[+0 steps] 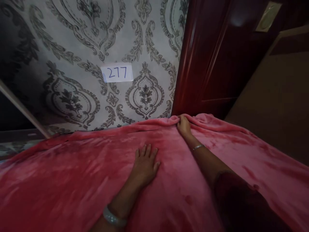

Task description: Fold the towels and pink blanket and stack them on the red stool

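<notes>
Two bare hands are on a pink blanket (72, 180) — plush, softly sheened, deeper red in places — that fills the lower part of the view and runs up to the wall. The left hand (144, 166) lies palm down near the middle of it, fingers spread and pointing away from the person, its grip loose and holding nothing. The right hand (184, 126) is farther forward, at the blanket's far edge, its grip clenched on the bunched fabric; small folds gather on both sides of it. A pale, wide bangle (113, 217) circles the left wrist, and a thin, silvery bracelet (199, 147) sits on the right one, with a dark sleeve (241, 199) farther up that arm.

Behind the blanket's edge stands a wall in grey damask wallpaper (145, 42). A white paper label (117, 72) on it reads "277" in blue handwriting. To the right of the wallpaper is a glossy, dark red wooden panel (210, 64) bearing a pale plate (268, 16) near the top, and beyond that a dull brown surface (277, 96) — too dim to identify. A pale, narrow bar (24, 109) slants down at the left.
</notes>
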